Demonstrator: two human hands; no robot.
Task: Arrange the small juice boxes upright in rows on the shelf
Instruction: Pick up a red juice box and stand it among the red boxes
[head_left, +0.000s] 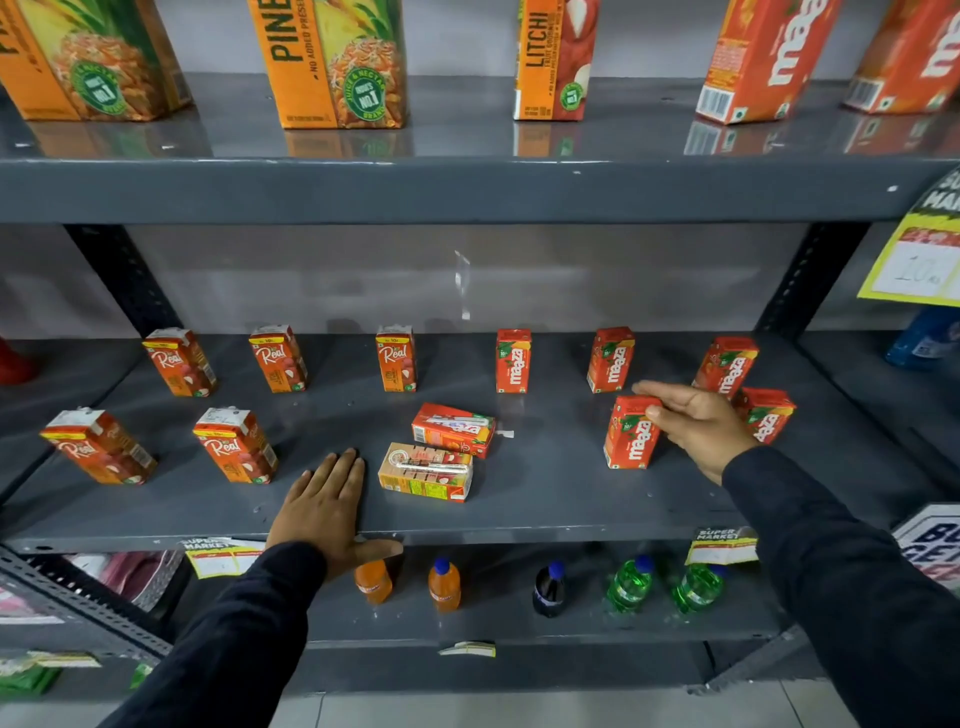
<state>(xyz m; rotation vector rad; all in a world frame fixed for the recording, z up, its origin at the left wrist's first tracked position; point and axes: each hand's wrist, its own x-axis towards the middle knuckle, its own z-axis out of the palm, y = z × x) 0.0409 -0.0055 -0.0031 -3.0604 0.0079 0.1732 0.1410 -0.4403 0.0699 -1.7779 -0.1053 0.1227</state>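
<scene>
Right hand (696, 421) grips an upright Maaza box (631, 434); left hand (324, 506) lies flat, empty, just beside two toppled boxes (426, 472).

Both arms wore long, plain dark navy fabric sleeves (852, 587) reaching the wrists; the hands were bare, without rings.

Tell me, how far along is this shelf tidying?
Mostly done: ten small boxes stand upright in two rows. The right hand grips an upright Maaza box in the front row; the left hand rests flat on the shelf. Left: a Maaza box and a Real box lying flat mid-shelf.
</scene>
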